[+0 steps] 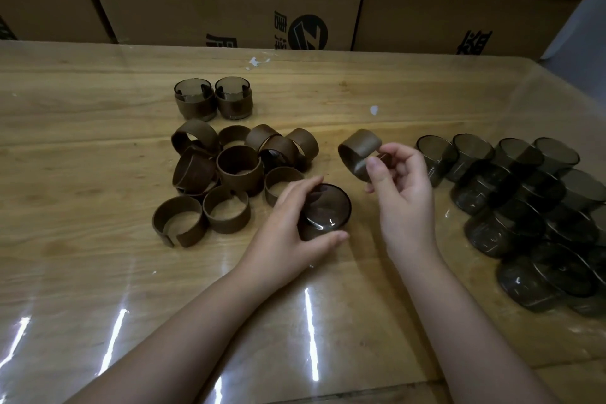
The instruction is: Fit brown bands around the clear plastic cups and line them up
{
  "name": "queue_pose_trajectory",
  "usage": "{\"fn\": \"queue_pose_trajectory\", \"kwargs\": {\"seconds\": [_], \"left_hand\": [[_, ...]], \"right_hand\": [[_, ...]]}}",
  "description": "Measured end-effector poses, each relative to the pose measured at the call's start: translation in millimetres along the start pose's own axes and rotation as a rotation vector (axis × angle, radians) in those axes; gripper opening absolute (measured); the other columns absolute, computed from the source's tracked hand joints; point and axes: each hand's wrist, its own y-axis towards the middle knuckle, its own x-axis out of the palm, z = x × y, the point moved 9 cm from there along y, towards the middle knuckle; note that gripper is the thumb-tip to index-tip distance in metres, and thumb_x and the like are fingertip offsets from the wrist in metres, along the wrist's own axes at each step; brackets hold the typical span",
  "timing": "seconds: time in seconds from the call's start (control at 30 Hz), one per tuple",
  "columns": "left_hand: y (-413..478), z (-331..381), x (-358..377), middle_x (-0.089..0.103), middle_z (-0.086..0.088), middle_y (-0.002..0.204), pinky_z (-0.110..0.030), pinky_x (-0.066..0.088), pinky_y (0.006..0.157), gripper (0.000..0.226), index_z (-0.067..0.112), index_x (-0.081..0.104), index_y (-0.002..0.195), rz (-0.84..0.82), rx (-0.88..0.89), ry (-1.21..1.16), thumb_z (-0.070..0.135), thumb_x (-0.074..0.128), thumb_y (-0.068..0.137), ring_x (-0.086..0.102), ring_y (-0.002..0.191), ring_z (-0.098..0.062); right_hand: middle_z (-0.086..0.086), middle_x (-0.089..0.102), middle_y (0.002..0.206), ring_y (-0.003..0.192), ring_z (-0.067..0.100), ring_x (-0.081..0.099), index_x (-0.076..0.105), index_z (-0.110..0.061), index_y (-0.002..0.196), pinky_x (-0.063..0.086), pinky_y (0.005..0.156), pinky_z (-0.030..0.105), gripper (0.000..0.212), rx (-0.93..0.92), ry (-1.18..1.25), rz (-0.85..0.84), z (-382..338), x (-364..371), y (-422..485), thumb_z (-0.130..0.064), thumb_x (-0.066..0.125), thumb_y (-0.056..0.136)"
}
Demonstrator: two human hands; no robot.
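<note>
My left hand (288, 226) grips a smoky clear plastic cup (324, 210) that stands on the table at the centre. Just above and to the right, my right hand (403, 187) pinches a brown band (359, 149) between thumb and fingers, lifted off the table. Several loose brown bands (236, 170) lie in a heap to the left of the cup. Two cups with bands fitted (213, 98) stand side by side behind that heap. Several bare cups (524, 200) lie piled at the right.
The wooden table (98, 272) is covered with glossy clear film that reflects light. Stacked cardboard boxes (229, 10) form a wall along the far edge. Small white scraps (373, 110) lie on the table behind the hands.
</note>
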Motion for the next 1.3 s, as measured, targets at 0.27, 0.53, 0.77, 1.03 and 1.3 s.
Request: {"fn": "queue_pose_trajectory", "kwargs": {"seconds": [0.27, 0.53, 0.77, 1.03, 1.3], "left_hand": [[-8.1, 19.3, -12.1, 0.044, 0.0, 0.142, -0.025, 0.037, 0.108, 0.066, 0.029, 0.033, 0.138, 0.099, 0.123, -0.142, 0.039, 0.062, 0.08, 0.043, 0.133, -0.007], [-18.1, 41.3, -20.7, 0.063, -0.005, 0.098, -0.022, 0.039, 0.085, 0.041, 0.015, 0.053, 0.122, 0.269, 0.373, 0.183, 0.032, 0.058, 0.086, 0.054, 0.088, -0.017], [-16.5, 25.6, -34.7, 0.056, 0.005, 0.088, -0.01, 0.043, 0.068, 0.031, 0.027, 0.049, 0.111, 0.345, 0.185, -0.096, 0.032, 0.056, 0.081, 0.054, 0.077, -0.004], [-14.9, 31.2, -30.8, 0.059, -0.007, 0.089, -0.022, 0.046, 0.07, 0.029, 0.014, 0.06, 0.113, 0.294, 0.241, -0.035, 0.028, 0.052, 0.089, 0.055, 0.079, -0.01], [-9.7, 15.5, -29.1, 0.053, 0.0, 0.092, -0.008, 0.041, 0.068, 0.023, 0.02, 0.065, 0.095, 0.309, 0.1, -0.011, 0.034, 0.051, 0.086, 0.052, 0.085, 0.0]], "right_hand": [[-0.028, 0.056, 0.073, 0.069, -0.008, 0.052, 0.052, -0.027, 0.086, 0.045, 0.064, 0.016, 0.021, -0.067, -0.111, -0.022, -11.4, -2.9, -5.8, -0.03, 0.036, 0.099], [0.003, 0.054, 0.072, 0.061, 0.002, 0.048, 0.055, -0.029, 0.083, 0.039, 0.053, 0.023, 0.026, -0.153, -0.087, -0.276, -20.4, 25.3, -19.1, -0.044, 0.035, 0.094], [-0.018, 0.062, 0.088, 0.082, 0.001, 0.06, 0.053, -0.039, 0.099, 0.047, 0.068, 0.014, 0.011, -0.247, -0.232, -0.344, -21.8, 36.1, -27.4, -0.043, 0.051, 0.089], [-0.022, 0.061, 0.073, 0.064, 0.003, 0.056, 0.064, -0.031, 0.088, 0.042, 0.058, 0.017, 0.015, -0.267, -0.307, -0.415, -22.4, 40.9, -28.6, -0.043, 0.055, 0.087], [-0.011, 0.061, 0.097, 0.101, 0.01, 0.058, 0.064, -0.03, 0.088, 0.046, 0.088, 0.024, 0.014, 0.0, -0.226, -0.4, 5.1, 38.0, -18.4, -0.043, 0.062, 0.081]]}}
